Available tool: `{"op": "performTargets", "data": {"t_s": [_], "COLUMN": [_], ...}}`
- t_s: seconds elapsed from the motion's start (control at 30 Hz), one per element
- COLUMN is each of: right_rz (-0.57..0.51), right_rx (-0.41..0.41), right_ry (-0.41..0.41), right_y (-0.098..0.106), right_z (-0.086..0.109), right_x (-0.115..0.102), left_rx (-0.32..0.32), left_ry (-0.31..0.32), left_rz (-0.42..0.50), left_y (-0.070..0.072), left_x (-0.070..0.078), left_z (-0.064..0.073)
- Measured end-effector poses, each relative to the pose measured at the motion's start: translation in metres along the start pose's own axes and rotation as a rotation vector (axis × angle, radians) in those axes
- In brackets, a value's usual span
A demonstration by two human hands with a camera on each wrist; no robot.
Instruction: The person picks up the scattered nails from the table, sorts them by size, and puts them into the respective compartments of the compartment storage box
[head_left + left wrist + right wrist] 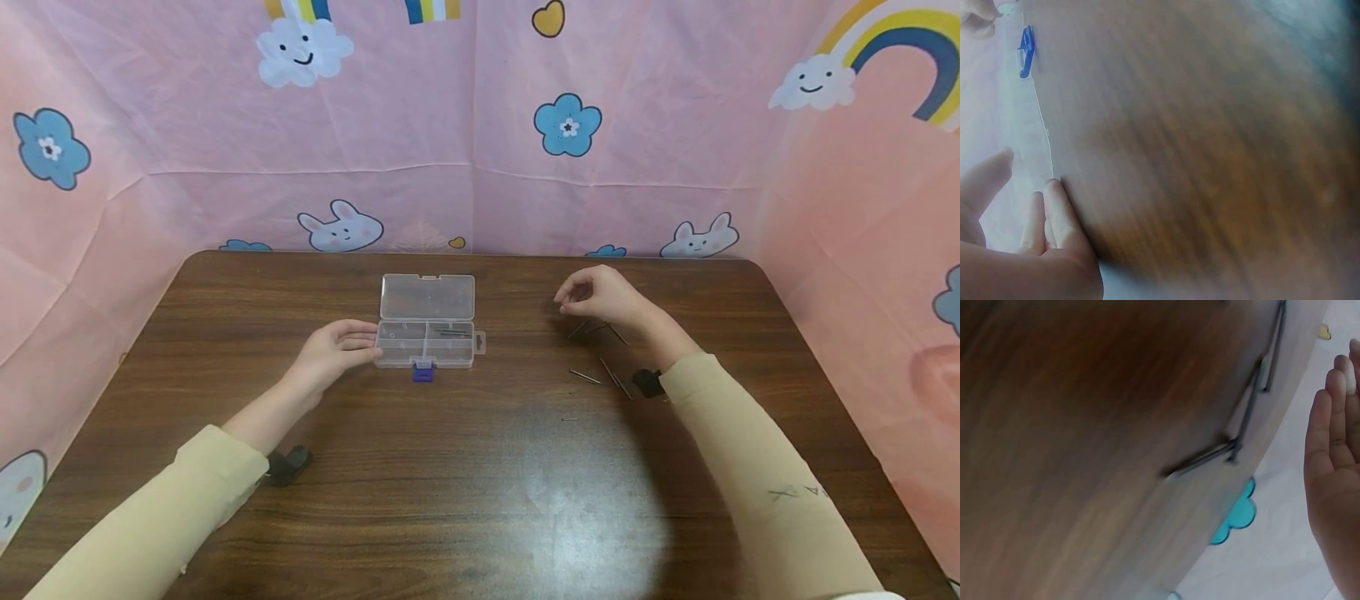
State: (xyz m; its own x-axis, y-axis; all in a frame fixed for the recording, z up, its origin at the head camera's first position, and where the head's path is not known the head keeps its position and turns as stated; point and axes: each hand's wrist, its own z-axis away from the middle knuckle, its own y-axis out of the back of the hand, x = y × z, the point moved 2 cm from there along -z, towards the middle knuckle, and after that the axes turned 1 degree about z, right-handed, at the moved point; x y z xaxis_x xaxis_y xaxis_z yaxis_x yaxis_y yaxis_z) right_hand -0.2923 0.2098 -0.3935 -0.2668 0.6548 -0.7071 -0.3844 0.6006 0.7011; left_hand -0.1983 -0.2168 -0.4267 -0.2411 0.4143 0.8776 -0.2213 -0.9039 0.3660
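Observation:
A clear plastic compartment box (pixel 402 364), its lid (pixel 427 297) tipped back, lies on the table. My left hand (pixel 333 354) holds its left end, thumb toward the front corner. Several thin metal nails (pixel 453 332) lie in the back right compartment, and something small and ring-like sits in the back left one. To the right, my right hand (pixel 603 293) hovers over loose nails (pixel 617 333), fingers loosely bent, thumb near the index fingertip; nothing shows between them. In the right wrist view more nails (pixel 1249 409) lie beside the hand's fingers (pixel 1318 431).
Nearer me lie more loose nails (pixel 584 377) and a tiny pin-like piece (pixel 570 419). A blue latch (pixel 423 372) hangs at the box's front. The wooden table (pixel 420 500) is bordered by pink printed cloth (pixel 510 217) at the back and sides.

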Motion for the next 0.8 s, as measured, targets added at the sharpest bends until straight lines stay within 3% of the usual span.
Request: {"op": "performTargets", "data": {"t_s": [0.43,0.8], "right_rz": [0.047,0.067], "right_rx": [0.027,0.015], "right_ry": [-0.034,-0.021], "right_y": [0.008,0.004], "right_z": [0.015,0.016], "right_x": [0.024,0.037], "left_rx": [-0.014,-0.023], "left_ry": [-0.006,-0.008], "left_rz": [0.007,0.009], "left_y": [0.000,0.000], "left_x": [0.000,-0.001], "left_z": [0.000,-0.001]}}
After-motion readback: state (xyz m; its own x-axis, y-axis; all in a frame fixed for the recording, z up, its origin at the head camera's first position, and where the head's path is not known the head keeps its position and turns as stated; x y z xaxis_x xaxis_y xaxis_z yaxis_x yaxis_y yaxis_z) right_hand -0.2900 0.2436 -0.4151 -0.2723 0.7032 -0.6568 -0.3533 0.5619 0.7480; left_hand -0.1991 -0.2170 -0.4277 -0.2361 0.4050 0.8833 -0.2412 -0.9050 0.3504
